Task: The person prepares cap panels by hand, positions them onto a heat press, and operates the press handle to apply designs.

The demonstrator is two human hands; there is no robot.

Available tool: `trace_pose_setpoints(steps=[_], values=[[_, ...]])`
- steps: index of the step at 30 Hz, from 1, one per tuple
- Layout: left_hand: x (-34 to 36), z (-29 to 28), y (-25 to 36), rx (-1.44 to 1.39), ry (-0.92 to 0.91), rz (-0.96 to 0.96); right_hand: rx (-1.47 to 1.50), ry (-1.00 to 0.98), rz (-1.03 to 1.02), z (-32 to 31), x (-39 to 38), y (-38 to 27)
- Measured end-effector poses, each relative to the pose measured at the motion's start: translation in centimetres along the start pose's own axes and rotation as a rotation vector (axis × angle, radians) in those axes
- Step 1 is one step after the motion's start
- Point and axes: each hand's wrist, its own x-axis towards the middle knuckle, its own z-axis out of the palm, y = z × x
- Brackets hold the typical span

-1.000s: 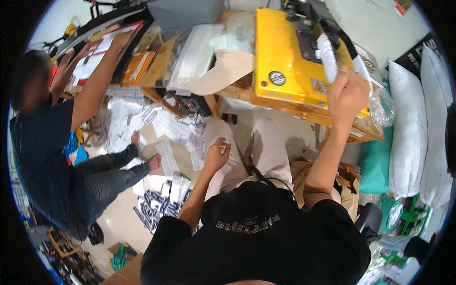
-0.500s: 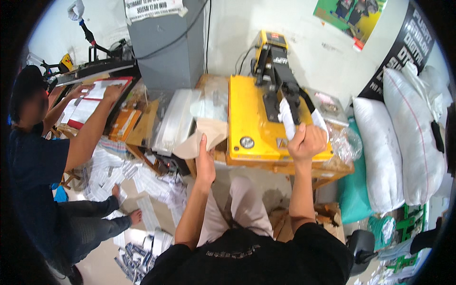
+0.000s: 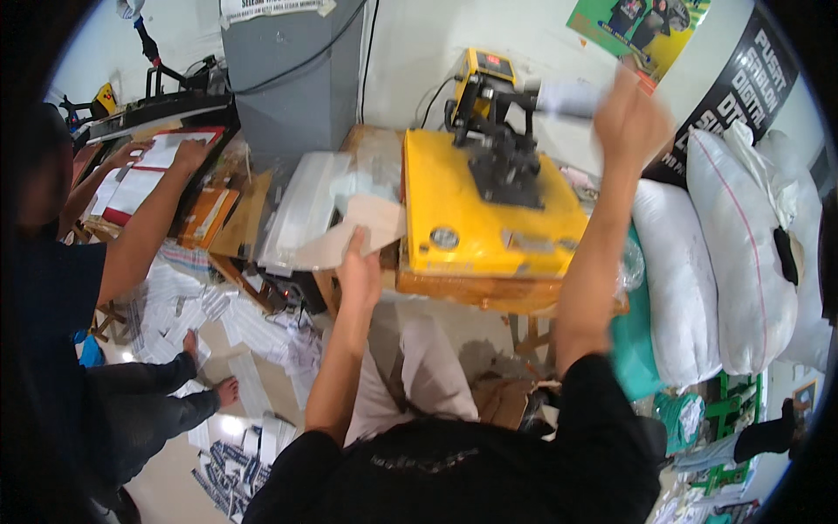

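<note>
The yellow press (image 3: 449,196) stands at twelve o'clock, the beige piece (image 3: 374,218) at eleven. At one, the right hand (image 3: 630,120) clenches the white-wrapped handle (image 3: 567,99); the left hand (image 3: 360,275) touches the piece, grasp unclear. Levering seems the step; next needs steady control.

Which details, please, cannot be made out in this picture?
In the head view:
Right hand: finger positions at the white handle, motion-blurred.
Left hand: any grip on the beige piece, hidden by the hand itself.
Yellow press: its underside, hidden by its own body.
Poster: its top, cut off by the upper edge.
</note>
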Motion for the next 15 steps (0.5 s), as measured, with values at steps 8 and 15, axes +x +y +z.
trace_pose_setpoints(steps=[8, 15], values=[[0.0, 0.6, 3.2, -0.160, -0.085, 0.071, 0.143, -0.434, -0.171, 9.9, 29.0, 0.9], [-1.2, -0.6, 10.1, -0.113, -0.105, -0.006, 0.119, -0.400, -0.206, 12.4, 30.3, -2.0]])
